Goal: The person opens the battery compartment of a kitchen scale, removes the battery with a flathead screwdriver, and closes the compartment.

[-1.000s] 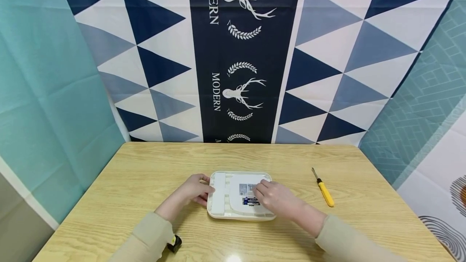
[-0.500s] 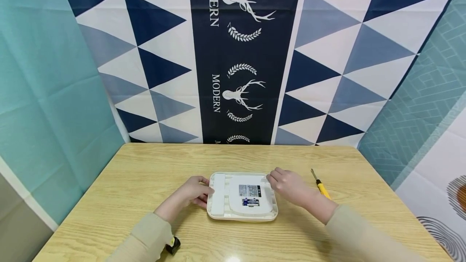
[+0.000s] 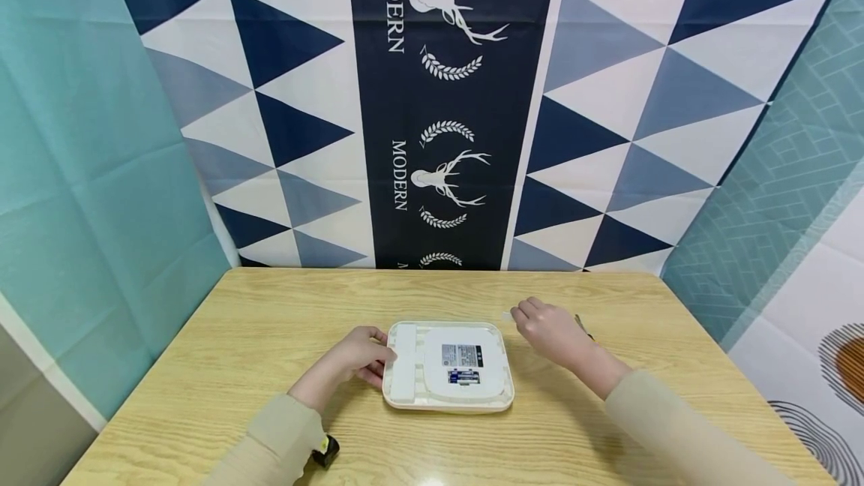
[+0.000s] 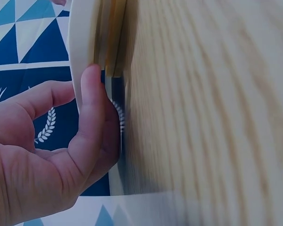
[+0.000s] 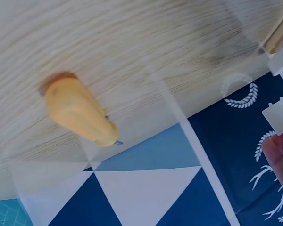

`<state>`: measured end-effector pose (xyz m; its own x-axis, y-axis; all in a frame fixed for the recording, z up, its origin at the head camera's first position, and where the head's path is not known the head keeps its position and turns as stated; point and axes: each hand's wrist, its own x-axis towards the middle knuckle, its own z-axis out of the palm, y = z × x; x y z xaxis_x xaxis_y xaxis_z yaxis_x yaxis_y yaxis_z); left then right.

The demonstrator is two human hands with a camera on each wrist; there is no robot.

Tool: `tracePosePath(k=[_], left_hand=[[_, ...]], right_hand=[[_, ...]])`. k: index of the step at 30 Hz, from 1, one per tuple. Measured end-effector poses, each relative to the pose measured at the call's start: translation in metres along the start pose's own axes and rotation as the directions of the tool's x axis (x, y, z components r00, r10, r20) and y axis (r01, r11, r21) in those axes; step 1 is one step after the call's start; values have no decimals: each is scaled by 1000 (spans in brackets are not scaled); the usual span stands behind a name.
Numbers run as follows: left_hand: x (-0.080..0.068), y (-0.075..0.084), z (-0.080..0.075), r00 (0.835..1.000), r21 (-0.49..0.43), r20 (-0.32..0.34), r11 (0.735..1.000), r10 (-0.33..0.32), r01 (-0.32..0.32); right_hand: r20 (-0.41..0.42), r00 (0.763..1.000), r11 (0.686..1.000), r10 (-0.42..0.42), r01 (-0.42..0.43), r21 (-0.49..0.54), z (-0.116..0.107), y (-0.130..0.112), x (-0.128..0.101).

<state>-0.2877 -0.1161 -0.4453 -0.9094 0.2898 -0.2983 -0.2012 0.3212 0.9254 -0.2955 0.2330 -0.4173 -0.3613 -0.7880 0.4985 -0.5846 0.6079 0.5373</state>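
Observation:
A white flat device (image 3: 447, 366) lies underside up in the middle of the wooden table (image 3: 270, 336), with a label and an uncovered battery slot (image 3: 463, 377) showing. My left hand (image 3: 383, 355) grips its left edge; in the left wrist view the thumb (image 4: 92, 108) presses against the device's rim (image 4: 87, 42). My right hand (image 3: 520, 314) hovers to the right of the device's far corner and pinches a small white cover (image 3: 507, 315), which the right wrist view shows as a white tabbed cover (image 5: 278, 114) at a fingertip (image 5: 280, 155).
A yellow-handled screwdriver (image 5: 78, 113) lies on the table right of the device; in the head view only its tip (image 3: 579, 318) shows behind my right hand. A patterned cloth backdrop (image 3: 445, 111) hangs behind the table. A small black object (image 3: 326, 451) sits by my left sleeve.
My right hand left the underside of the device and moved up and to the right with the small white cover. The left hand and the device stayed put.

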Motion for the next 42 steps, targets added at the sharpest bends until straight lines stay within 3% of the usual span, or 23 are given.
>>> tracePosePath(k=[18, 30, 42], left_hand=[[-1, 0, 2, 1000, 17, -17, 1000, 11, -11], [-1, -1, 3, 1000, 17, -19, 1000, 13, -13], [-2, -2, 2, 1000, 5, -10, 1000, 21, -21]], right_hand=[[147, 986, 995, 73, -61, -82, 23, 13, -4], [241, 969, 989, 55, -20, -149, 37, 16, -10], [306, 951, 994, 39, -6, -109, 37, 13, -9]])
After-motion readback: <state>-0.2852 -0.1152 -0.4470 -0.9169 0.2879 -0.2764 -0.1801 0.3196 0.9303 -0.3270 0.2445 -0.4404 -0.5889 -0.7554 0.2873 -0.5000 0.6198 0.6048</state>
